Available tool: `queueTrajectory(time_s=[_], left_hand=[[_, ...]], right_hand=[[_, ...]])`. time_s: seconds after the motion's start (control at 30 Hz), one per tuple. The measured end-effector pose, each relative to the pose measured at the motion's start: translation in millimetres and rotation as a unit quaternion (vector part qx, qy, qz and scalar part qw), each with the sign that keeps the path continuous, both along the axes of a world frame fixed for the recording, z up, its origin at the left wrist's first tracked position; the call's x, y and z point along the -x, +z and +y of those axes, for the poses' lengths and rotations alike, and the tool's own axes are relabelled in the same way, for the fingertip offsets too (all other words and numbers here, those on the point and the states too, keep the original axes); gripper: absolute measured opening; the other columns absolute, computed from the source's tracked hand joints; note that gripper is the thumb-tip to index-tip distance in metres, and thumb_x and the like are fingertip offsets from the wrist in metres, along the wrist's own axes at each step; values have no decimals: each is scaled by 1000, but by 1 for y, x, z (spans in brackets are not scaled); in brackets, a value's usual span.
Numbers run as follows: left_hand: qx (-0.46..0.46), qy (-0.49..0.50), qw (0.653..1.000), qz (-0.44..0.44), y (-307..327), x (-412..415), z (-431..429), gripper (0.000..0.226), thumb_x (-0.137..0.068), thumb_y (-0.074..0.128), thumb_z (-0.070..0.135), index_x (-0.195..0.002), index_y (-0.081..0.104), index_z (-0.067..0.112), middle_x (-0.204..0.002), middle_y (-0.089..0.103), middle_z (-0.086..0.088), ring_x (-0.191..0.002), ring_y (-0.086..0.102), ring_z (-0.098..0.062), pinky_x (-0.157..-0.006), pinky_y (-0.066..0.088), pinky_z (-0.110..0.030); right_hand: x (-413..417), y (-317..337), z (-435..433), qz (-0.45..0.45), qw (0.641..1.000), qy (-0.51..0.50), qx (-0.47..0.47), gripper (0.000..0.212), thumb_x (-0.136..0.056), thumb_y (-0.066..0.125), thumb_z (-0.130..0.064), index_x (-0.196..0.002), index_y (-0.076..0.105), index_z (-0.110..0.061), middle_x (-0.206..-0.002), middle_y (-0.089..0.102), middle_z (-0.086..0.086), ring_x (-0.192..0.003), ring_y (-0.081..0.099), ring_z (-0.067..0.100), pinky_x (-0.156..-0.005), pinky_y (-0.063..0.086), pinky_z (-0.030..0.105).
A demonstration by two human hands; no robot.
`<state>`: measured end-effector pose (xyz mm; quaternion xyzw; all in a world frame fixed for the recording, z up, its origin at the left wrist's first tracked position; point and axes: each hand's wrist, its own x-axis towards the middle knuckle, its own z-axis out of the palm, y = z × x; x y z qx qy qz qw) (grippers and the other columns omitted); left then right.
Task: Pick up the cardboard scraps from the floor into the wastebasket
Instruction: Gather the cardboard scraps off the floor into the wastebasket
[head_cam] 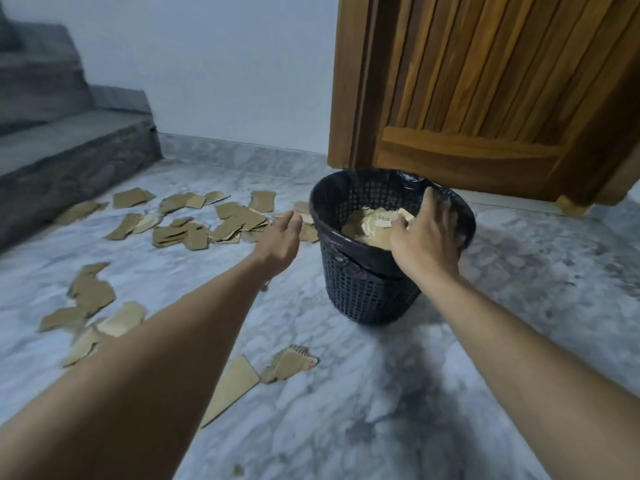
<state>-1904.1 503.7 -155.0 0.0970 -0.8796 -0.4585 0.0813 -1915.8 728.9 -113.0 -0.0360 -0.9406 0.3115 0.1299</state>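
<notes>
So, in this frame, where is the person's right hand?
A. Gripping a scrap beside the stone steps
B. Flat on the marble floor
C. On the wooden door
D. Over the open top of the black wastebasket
D: the right hand is over the mouth of the black wastebasket, just above the cardboard scraps already inside, while the left hand reaches toward the scraps on the floor.

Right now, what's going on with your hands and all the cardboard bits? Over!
Left hand open, reaching toward scraps on floor. Right hand over wastebasket, grip unclear. Scraps already inside. Nothing in the way.
</notes>
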Motion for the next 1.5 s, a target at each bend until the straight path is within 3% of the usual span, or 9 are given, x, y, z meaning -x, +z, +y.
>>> queueTrajectory(time_s=[0.17, 0.23, 0.33, 0.5, 0.6, 0.87, 1.07, 1.33, 1.5], left_hand=[[107, 55, 990, -79, -75, -81, -68, 58, -107, 30, 48, -159, 26, 23, -152, 47, -14, -137, 45, -36, -105, 39, -40], [146, 57, 980, -120, -114, -121, -89, 66, -104, 33, 55, -161, 16, 27, -161, 34, -13, -148, 29, -34, -112, 33, -46], [230, 36, 951, -205, -164, -166, -108, 80, -99, 35, 64, -161, -5, 31, -168, 7, -13, -155, 2, -32, -121, 12, -56], [304, 105, 923, -213, -200, -201, -138, 95, -91, 33, 77, -160, -11, 29, -168, -7, -14, -153, -15, -38, -119, -2, -64], [338, 150, 912, -178, -201, -206, -179, 99, -89, 36, 78, -161, -7, 26, -168, -5, -16, -152, -18, -40, -117, -4, -67], [279, 157, 922, -218, -198, -192, -315, 121, -73, 42, 91, -158, -17, 27, -167, -16, -13, -151, -19, -41, -117, -5, -67], [316, 98, 924, -193, -194, -182, -391, 80, -92, 38, 69, -158, 22, 27, -163, 27, -4, -153, 6, -33, -118, 5, -64], [357, 177, 903, -161, -204, -186, -496, 83, -85, 30, 72, -156, 23, 31, -141, 44, -11, -150, 16, -34, -120, 9, -61], [332, 231, 897, -177, -206, -177, -561, 112, -67, 39, 83, -160, 3, 33, -164, 12, -17, -153, -3, -36, -122, -2, -58]], right_hand=[[-57, -38, -84, 162, 976, 134, 49, 61, -105, 44, -24, -160, 20, -16, -168, 6, 20, -157, 2, 32, -125, 9, 54], [-77, -75, -112, 183, 956, 230, 21, 59, -103, 44, -19, -158, 24, -15, -169, 9, 17, -156, 9, 31, -125, 17, 52], [-95, -134, -143, 38, 958, 284, 9, 61, -105, 42, -20, -161, 16, -23, -171, -2, 10, -156, 7, 26, -123, 20, 55], [-103, -229, -176, -261, 933, 211, -127, 77, -103, 27, -61, -161, -13, -28, -169, -19, 11, -155, -11, 35, -122, 2, 58], [-107, -248, -216, -223, 924, 246, -192, 82, -100, 20, -68, -160, -17, -26, -169, -13, 16, -155, -14, 36, -121, -5, 56], [-83, -235, -368, -219, 902, 357, -103, 76, -96, 26, -73, -158, -11, -48, -168, -22, 3, -154, -22, 22, -121, -11, 53], [-59, -236, -447, -222, 865, 409, -189, 65, -100, 18, -69, -156, -9, -52, -170, -18, 2, -155, -19, 25, -119, -13, 58], [-18, -246, -576, -159, 841, 457, -244, 83, -78, 15, -96, -148, -16, -64, -167, -27, 0, -150, -27, 40, -105, -11, 81], [7, -253, -643, -124, 819, 488, -275, 98, -73, 18, -99, -157, 2, -51, -169, -20, -3, -151, -23, 42, -104, -7, 84]])
